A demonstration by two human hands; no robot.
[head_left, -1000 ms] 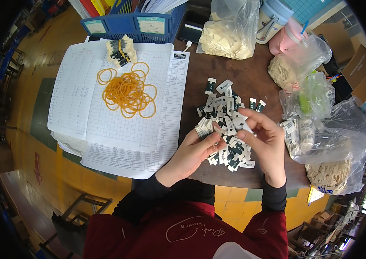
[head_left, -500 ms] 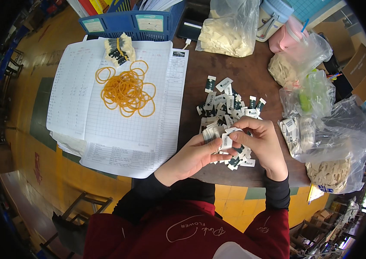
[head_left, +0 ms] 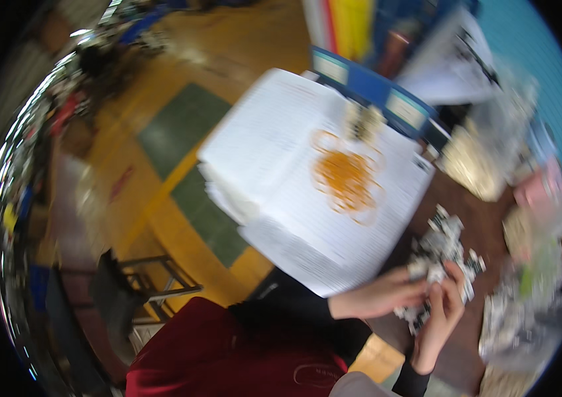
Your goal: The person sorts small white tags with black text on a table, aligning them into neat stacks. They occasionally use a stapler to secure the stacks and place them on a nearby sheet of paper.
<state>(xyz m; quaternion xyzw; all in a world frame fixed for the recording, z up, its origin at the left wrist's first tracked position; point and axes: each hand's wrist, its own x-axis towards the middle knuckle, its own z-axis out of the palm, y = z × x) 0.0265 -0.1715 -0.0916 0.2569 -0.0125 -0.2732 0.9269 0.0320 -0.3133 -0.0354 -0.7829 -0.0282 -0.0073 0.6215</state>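
Motion blurs the whole view. A loose heap of small white and dark green labels (head_left: pixel 446 239) lies on the brown table. Over the heap's near side, my left hand (head_left: pixel 379 295) is closed around a bunch of white labels, whose edges are smeared. My right hand (head_left: pixel 442 311) meets it from the right, with thumb and forefinger pinched on a white label (head_left: pixel 436 272). The fingertips of both hands are close together. How many labels each hand has cannot be made out.
Left of the heap, orange rubber bands (head_left: pixel 347 182) and a banded label bundle (head_left: pixel 363 123) rest on paper sheets (head_left: pixel 274 159). Behind stands a blue file holder (head_left: pixel 367 88). Plastic bags (head_left: pixel 473 162) line the right side. A dark chair (head_left: pixel 119 291) stands on the floor at left.
My head has turned left and tilted, so the table and both hands appear shifted right and rotated. The hands stay together over the heap with labels in them.
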